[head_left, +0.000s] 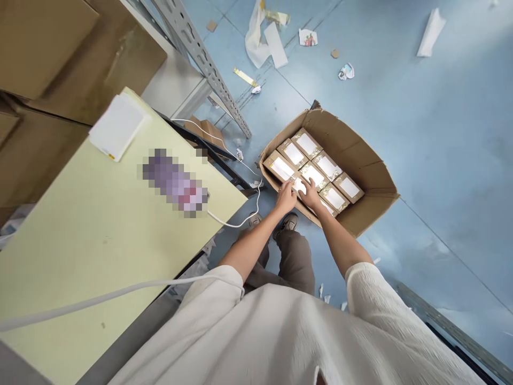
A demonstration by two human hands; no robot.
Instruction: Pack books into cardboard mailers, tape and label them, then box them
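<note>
A large open cardboard carton (363, 160) stands on the floor in front of me. Inside it, several small brown boxes with white labels lie in rows, such as one box (306, 143) at the far side. At the near side my left hand (286, 198) and my right hand (310, 195) are on a small labelled box (298, 185), one hand at each end. My fingers curve over its edges, and the hands cover much of it. The fingertips of my right hand lie close to the neighbouring boxes.
To my left is a pale yellow table (132, 235) with a stack of white labels (119, 126), a blurred-out object (176, 182) and a white cable (236, 225). A metal shelf post (208, 69) rises beyond it. Paper scraps (276, 45) litter the blue floor.
</note>
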